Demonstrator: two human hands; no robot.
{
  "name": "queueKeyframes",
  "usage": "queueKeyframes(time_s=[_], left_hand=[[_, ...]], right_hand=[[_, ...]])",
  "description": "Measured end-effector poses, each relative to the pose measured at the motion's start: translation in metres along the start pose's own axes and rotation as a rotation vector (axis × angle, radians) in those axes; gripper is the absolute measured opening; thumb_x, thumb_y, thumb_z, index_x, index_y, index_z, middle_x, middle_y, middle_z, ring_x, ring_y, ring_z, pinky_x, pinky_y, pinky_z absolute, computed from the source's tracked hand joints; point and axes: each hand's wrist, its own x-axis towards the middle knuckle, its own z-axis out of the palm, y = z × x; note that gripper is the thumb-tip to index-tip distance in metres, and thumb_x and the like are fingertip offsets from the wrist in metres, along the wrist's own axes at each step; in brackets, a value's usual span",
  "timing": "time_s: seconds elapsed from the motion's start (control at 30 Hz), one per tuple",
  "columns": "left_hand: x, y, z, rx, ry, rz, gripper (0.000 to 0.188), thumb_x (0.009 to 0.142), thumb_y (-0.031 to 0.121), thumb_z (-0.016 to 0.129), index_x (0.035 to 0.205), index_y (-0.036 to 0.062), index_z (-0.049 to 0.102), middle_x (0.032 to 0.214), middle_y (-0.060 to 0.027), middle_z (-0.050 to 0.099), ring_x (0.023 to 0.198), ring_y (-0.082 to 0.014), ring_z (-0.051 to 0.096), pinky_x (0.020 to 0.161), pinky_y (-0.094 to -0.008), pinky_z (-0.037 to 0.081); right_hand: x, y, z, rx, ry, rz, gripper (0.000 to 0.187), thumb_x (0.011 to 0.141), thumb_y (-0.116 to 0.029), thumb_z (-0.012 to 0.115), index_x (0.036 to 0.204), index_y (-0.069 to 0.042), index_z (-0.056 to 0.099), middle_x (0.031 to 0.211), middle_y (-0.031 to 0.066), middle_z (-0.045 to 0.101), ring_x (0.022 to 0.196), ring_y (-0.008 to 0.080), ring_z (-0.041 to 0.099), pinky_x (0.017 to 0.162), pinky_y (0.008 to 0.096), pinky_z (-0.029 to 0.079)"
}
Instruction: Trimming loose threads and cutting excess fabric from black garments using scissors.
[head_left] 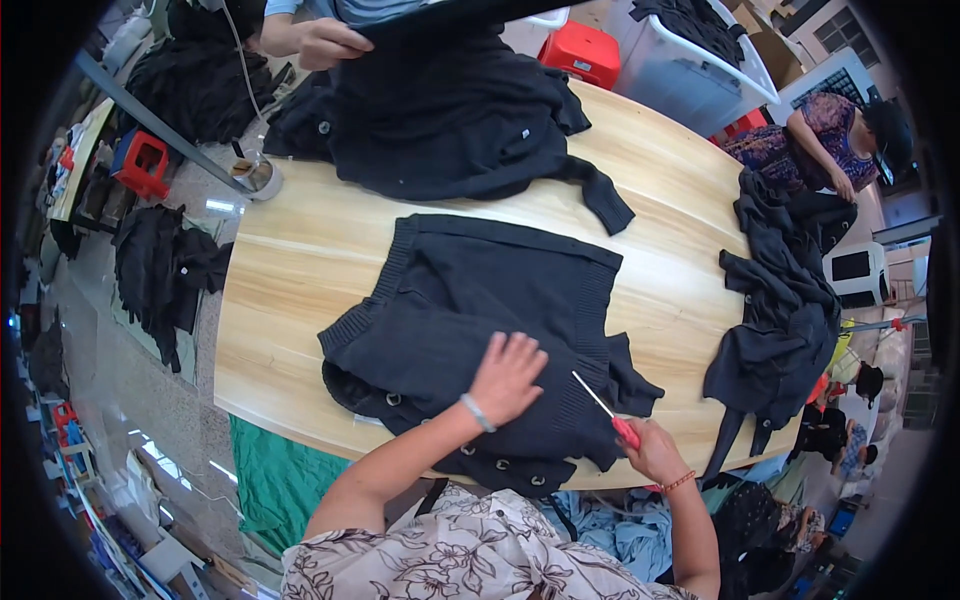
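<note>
A black knit cardigan (470,300) with ribbed edges and round buttons lies folded on the wooden table in front of me. My left hand (508,380) rests on it with the fingers spread, a pale band around the wrist. In my right hand (655,452), at the garment's right side, is a red-handled tool (606,407) with a thin straight metal shaft. Its tip points up and left over the ribbed part. The fingers are wrapped around the handle; the tool's exact kind is hard to make out.
Across the wooden table (690,180), a person's hand (330,43) holds dark cloth above another black garment (430,130). More black garments (785,300) lie at the right edge. A cup (262,178) stands by the left metal pole. Beyond are a red stool (580,52) and a white bin (690,75).
</note>
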Motion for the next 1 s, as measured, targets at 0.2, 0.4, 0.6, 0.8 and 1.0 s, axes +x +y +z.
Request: queueKeyframes(time_s=[0.2, 0.4, 0.6, 0.8, 1.0], left_hand=[[-0.109, -0.138, -0.016, 0.248, 0.101, -0.467, 0.044, 0.090, 0.026, 0.060, 0.129, 0.0040, 0.056, 0.133, -0.0140, 0.056, 0.134, -0.0359, 0.041, 0.112, -0.0645, 0.016], [-0.114, -0.164, -0.025, -0.018, 0.251, -0.422, 0.042, 0.089, 0.013, 0.060, 0.129, 0.0045, 0.052, 0.126, -0.0141, 0.058, 0.125, -0.0375, 0.048, 0.110, -0.0537, 0.029], [-0.105, -0.203, -0.058, -0.164, 0.167, -0.878, 0.084, 0.069, 0.037, 0.083, 0.137, 0.0033, 0.047, 0.130, -0.0192, 0.055, 0.124, -0.0359, 0.049, 0.102, -0.0470, 0.039], [-0.090, -0.260, -0.039, -0.446, -0.169, -0.889, 0.086, 0.055, 0.037, 0.092, 0.124, 0.0013, 0.054, 0.120, -0.0201, 0.063, 0.113, -0.0336, 0.061, 0.098, -0.0389, 0.048], [-0.073, -0.249, -0.049, -0.388, -0.202, -0.891, 0.090, 0.053, 0.033, 0.094, 0.125, 0.0019, 0.050, 0.118, -0.0241, 0.062, 0.109, -0.0376, 0.061, 0.097, -0.0392, 0.048]], right_hand=[[0.042, -0.071, 0.026, -0.056, -0.102, -0.166, 0.030, 0.087, -0.028, 0.067, 0.110, -0.010, 0.062, 0.085, 0.0190, 0.065, 0.081, 0.0376, 0.063, 0.073, 0.0473, 0.050], [0.106, -0.163, 0.045, -0.105, -0.217, -0.366, 0.031, 0.091, -0.035, 0.060, 0.107, -0.009, 0.061, 0.074, 0.0184, 0.066, 0.073, 0.0390, 0.065, 0.066, 0.0482, 0.051], [0.114, -0.164, 0.061, 0.008, -0.085, -0.429, 0.030, 0.088, -0.024, 0.064, 0.111, -0.007, 0.058, 0.094, 0.0148, 0.068, 0.085, 0.0334, 0.061, 0.076, 0.0427, 0.051], [0.086, -0.143, 0.079, 0.029, -0.107, -0.240, 0.032, 0.090, -0.032, 0.063, 0.115, -0.013, 0.060, 0.096, 0.0143, 0.067, 0.089, 0.0344, 0.062, 0.078, 0.0441, 0.052], [0.073, -0.138, 0.084, 0.015, -0.121, -0.217, 0.033, 0.090, -0.033, 0.062, 0.117, -0.014, 0.061, 0.098, 0.0123, 0.068, 0.090, 0.0325, 0.062, 0.081, 0.0423, 0.051]])
